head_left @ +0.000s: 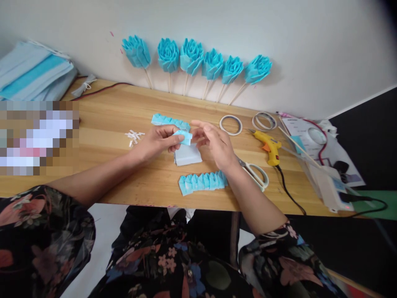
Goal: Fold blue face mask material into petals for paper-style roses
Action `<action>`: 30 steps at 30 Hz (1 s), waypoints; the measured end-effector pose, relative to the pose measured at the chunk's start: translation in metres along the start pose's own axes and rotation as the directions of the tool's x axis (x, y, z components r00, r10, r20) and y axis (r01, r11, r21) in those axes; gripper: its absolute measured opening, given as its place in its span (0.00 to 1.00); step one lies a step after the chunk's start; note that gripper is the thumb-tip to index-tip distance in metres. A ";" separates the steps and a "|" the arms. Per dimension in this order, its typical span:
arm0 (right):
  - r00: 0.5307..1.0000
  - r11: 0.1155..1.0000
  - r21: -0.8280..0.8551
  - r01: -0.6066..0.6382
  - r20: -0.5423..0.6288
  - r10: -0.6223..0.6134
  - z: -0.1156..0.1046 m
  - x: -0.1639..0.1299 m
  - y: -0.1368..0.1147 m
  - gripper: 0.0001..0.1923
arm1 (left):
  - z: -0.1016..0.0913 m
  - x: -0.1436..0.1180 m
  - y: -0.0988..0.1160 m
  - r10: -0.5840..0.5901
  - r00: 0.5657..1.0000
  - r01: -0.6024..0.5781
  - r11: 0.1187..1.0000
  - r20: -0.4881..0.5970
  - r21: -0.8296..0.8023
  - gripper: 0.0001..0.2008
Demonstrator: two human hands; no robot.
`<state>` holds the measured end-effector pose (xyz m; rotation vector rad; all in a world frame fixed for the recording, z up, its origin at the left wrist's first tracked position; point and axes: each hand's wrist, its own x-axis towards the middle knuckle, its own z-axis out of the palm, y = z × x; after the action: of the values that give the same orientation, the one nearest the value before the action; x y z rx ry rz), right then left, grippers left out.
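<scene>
Your left hand [159, 142] pinched one folded blue piece [187, 137], your right hand [218, 147] hovered beside, fingers loosely spread.

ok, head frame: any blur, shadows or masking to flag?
Head view: a pixelated block covers part of the table at left; soft shadow on the wall right of the rightmost blue flower; top right corner goes dark; print on the papers at right unreadable; right hand looks slightly soft.

Left hand [166, 140], one: thumb pressed toward curled fingers, pinching. Right hand [217, 145], one: fingers parted, loosely bent, near the left. Left forearm [105, 178] and right forearm [252, 194], bare: both angled forward, inward.
</scene>
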<state>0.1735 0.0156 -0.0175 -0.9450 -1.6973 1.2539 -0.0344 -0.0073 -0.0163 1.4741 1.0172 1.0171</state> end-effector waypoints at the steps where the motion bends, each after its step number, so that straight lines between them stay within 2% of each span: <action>1: 0.998 0.997 0.053 -0.053 0.024 0.052 -0.001 0.001 0.001 0.27 | 0.000 0.000 0.000 0.005 1.000 -0.005 1.000 -0.001 0.003 0.15; 5: 0.984 0.981 0.124 -0.147 0.115 0.133 0.000 0.004 0.005 0.27 | -0.001 0.001 -0.003 0.024 1.000 -0.024 0.999 0.005 0.028 0.15; 12: 0.981 0.987 0.075 -0.140 0.149 0.128 0.001 0.002 -0.001 0.21 | -0.001 0.002 -0.003 0.043 0.999 -0.042 0.995 0.000 0.085 0.17; 27: 0.995 0.992 -0.104 -0.070 0.060 0.076 0.006 0.001 -0.005 0.12 | 0.000 0.002 -0.003 -0.010 1.000 0.010 0.998 0.006 0.069 0.15; 30: 0.997 0.996 -0.068 -0.056 0.053 0.060 0.007 0.001 -0.007 0.10 | 0.000 0.003 -0.005 -0.008 0.999 0.009 0.999 -0.033 0.049 0.14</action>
<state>0.1660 0.0127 -0.0117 -1.0140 -1.7754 1.2781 -0.0336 -0.0040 -0.0212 1.4964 1.0781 1.0196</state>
